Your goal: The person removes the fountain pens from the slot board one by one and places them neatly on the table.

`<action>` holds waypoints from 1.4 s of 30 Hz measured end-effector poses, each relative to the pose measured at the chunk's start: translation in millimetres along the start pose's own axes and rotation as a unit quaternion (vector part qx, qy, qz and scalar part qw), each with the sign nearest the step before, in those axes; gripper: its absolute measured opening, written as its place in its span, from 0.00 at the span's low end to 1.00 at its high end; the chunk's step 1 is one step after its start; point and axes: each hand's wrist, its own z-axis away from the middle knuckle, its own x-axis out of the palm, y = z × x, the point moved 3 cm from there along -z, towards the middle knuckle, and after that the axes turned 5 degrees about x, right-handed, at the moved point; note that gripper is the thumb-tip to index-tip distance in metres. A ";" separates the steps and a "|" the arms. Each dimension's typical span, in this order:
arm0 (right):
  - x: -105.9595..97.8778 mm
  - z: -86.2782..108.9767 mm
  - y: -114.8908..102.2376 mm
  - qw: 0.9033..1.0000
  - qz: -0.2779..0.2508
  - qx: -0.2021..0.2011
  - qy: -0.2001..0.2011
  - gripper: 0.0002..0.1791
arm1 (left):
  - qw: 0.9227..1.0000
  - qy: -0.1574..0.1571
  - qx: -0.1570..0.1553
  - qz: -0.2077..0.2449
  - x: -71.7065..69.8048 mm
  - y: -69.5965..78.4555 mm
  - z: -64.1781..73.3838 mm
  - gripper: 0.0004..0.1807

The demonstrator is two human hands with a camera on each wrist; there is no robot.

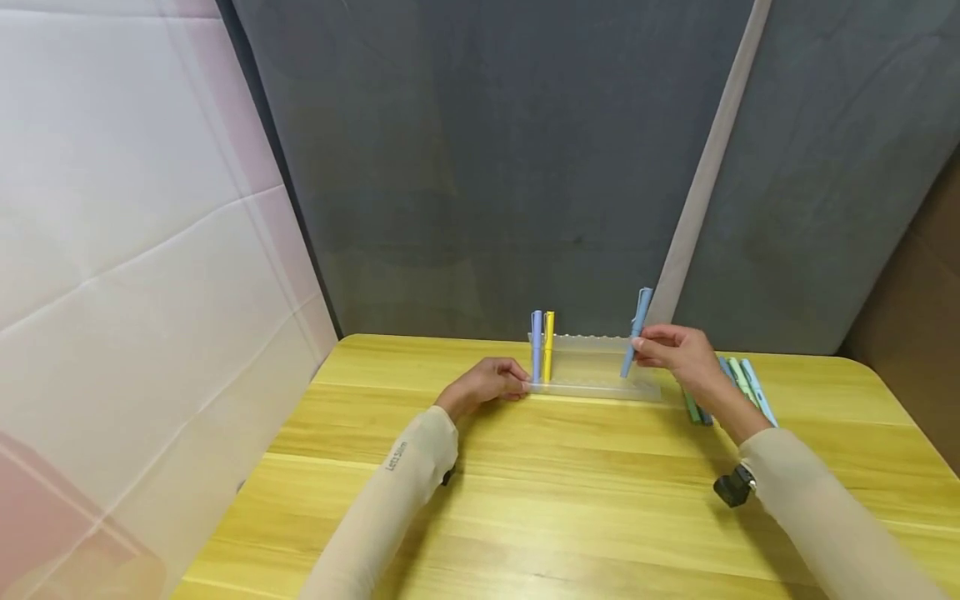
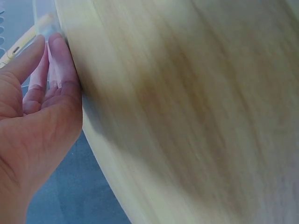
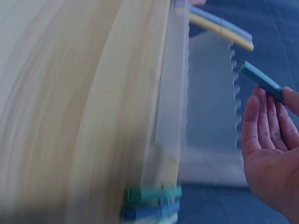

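Blue pen [image 1: 639, 315] is tilting right of frame centre, right hand's [image 1: 686, 358] grip pinching it at the clear rack's [image 1: 592, 392] right end. Left hand [image 1: 483, 383] is pinching the rack's left end. Lavender pen [image 1: 536, 346] and yellow pen [image 1: 549, 346] are standing there; more pens [image 1: 759, 392] are lying farther right on the table [image 1: 555, 500].

The left hand [image 2: 42, 121] pinches a clear rack [image 2: 45, 8], a yellow pen [image 2: 23, 41] just beyond the thumb.

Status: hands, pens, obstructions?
Left hand grips left end of clear rack. Right hand pinches blue pen, tilted, over rack's right side. Lavender pen, yellow pen upright in rack. No obstruction visible.
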 end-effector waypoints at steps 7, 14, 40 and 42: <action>-37.9 11.5 0.4 0.998 0.055 -0.004 0.011 0.18 | 1.000 0.001 0.005 -0.009 -3.1 1.9 0.8 0.08; -66.3 16.6 18.7 0.990 0.136 0.025 0.037 0.23 | 1.000 0.006 0.006 -0.015 -5.9 -0.8 2.8 0.07; -151.9 56.4 67.2 0.967 0.213 0.060 0.127 0.28 | 1.000 0.011 -0.001 -0.001 -3.2 -3.6 5.9 0.07; -156.3 58.0 68.3 0.961 0.232 0.083 0.126 0.28 | 1.000 0.008 -0.002 -0.002 -3.1 -3.1 6.7 0.07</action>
